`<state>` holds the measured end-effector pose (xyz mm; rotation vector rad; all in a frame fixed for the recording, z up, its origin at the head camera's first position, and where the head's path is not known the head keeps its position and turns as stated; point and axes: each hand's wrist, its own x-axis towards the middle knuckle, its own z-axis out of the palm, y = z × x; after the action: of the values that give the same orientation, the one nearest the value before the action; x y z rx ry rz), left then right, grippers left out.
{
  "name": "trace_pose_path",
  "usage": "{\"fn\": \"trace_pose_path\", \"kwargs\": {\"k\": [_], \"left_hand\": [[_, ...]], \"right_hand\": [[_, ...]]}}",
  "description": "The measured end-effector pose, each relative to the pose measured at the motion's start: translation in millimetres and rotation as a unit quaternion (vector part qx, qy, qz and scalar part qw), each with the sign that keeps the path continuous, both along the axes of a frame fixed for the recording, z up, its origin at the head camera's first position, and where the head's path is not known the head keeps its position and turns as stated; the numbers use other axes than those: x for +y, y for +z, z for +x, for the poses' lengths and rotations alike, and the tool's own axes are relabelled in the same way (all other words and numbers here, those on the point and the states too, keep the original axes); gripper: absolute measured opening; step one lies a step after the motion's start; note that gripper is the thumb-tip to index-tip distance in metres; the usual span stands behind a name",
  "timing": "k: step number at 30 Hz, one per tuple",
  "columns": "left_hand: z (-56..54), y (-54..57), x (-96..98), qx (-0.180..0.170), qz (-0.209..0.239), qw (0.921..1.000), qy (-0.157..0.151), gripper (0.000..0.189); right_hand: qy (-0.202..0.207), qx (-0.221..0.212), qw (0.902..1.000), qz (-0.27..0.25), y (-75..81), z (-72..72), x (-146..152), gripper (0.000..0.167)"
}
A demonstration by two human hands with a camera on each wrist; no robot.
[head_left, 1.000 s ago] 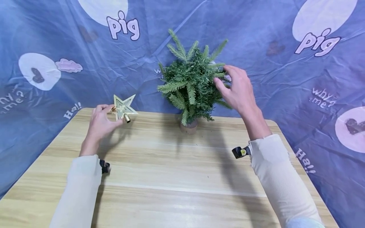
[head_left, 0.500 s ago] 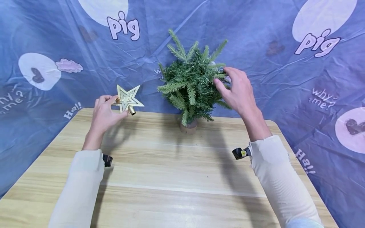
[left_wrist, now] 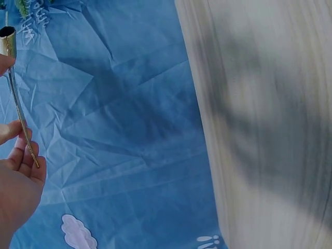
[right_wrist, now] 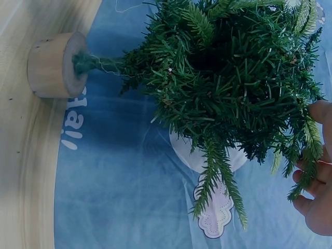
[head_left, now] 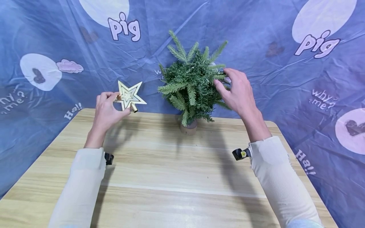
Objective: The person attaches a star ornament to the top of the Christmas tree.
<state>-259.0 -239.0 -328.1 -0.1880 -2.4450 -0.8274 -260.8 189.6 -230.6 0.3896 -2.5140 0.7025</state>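
Note:
My left hand (head_left: 106, 110) pinches a gold star tree topper (head_left: 127, 96) between thumb and fingers, raised over the table's back left. Its hollow socket (left_wrist: 8, 44) shows at the upper left of the left wrist view, where the star is seen edge-on. At the back centre, a small artificial Christmas tree (head_left: 191, 79) stands upright on a round wooden base (head_left: 188, 127). My right hand (head_left: 239, 90) holds the tree's right side. In the right wrist view, its fingers (right_wrist: 307, 182) curl by a drooping green sprig, with the thumb on the other side.
The light wooden table (head_left: 159, 171) ends close behind the tree's base. A blue printed cloth (head_left: 251, 28) hangs behind and along both sides. Small black cameras are worn at the left wrist (head_left: 109, 159) and the right wrist (head_left: 240, 154).
My left hand has lifted the star and carried it slightly to the right and away from me. The right hand and the tree have stayed in place.

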Motion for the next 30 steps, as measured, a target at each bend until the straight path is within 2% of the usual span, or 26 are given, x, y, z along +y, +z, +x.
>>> {"fn": "trace_pose_path", "kwargs": {"k": [8,15,23,30], "left_hand": [[-4.8,7.4,4.8,0.016,-0.007,0.9998,-0.009,0.072],[-8.2,18.4,9.1,0.010,-0.017,0.9994,-0.027,0.068],[-13.1,29.4,14.9,0.031,-0.017,0.9990,-0.029,0.066],[-12.0,35.7,18.8,0.036,-0.010,0.9988,-0.031,0.068]], "right_hand": [[0.000,0.000,1.0000,0.000,0.0,0.8,0.1,0.067],[-0.001,0.000,1.0000,0.001,-0.4,0.8,0.0,0.067],[-0.003,-0.005,1.0000,0.000,-0.4,0.9,-0.2,0.066],[-0.004,-0.005,1.0000,0.000,-1.0,0.4,0.3,0.067]]}}
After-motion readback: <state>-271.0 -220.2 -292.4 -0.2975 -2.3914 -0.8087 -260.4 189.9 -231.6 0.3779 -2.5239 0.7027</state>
